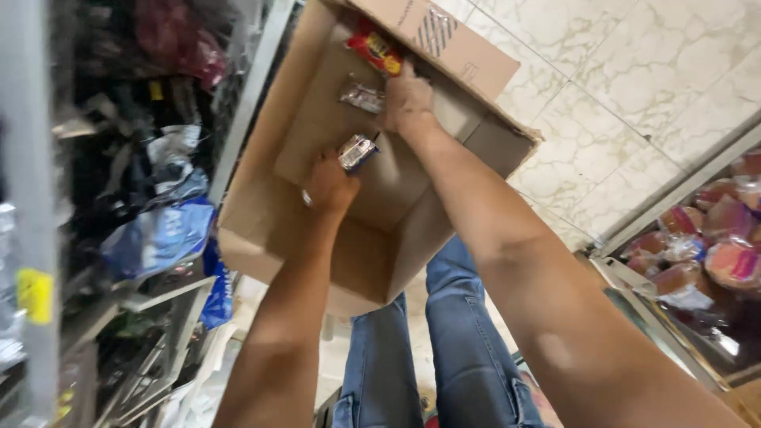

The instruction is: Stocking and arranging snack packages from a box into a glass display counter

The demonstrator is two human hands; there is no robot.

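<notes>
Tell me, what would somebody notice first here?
A big open cardboard box fills the middle, with both arms reaching down into it. The left hand holds a small silvery packet, and the right hand reaches a red and yellow snack packet near the box's far flap. At the right edge sits a glass case of wrapped bread loaves.
</notes>
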